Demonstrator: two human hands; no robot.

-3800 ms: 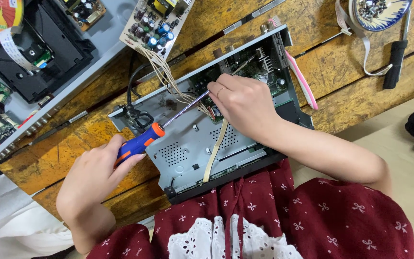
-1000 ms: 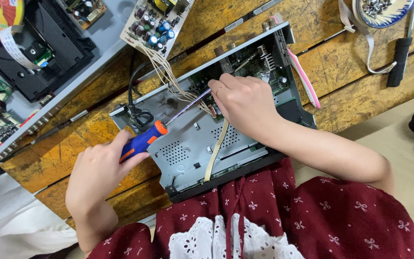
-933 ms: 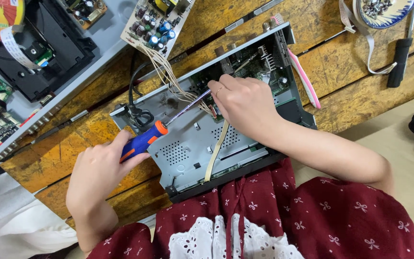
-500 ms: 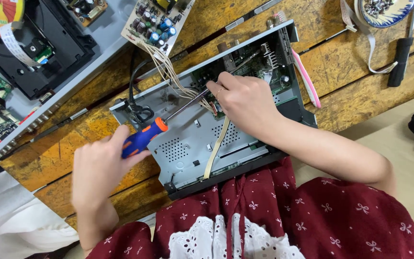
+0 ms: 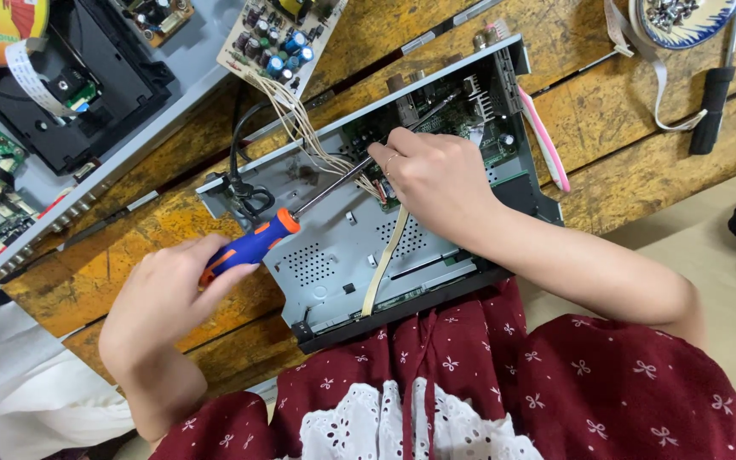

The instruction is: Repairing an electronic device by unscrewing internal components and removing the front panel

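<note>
From the head view, the open metal chassis [image 5: 342, 247] is lying tilted across the wooden bench [image 5: 632, 162], its front edge toward the person's lap. The left hand [image 5: 163, 302] is sitting just off the chassis's near-left corner, fingers curled around the blue-and-orange handle of a screwdriver [image 5: 253, 247], wrist bent and forearm coming up from below. The screwdriver's shaft is slanting up and over the chassis floor toward its far side, passing under the right hand [image 5: 436, 179]. That hand is reaching in over the middle of the chassis, knuckles up, fingertips bunched together at the bundle of thin wires [image 5: 308, 136]; what they are pinching I cannot tell. A pale ribbon cable [image 5: 382, 264] is running down from under it to the chassis's front edge.
</note>
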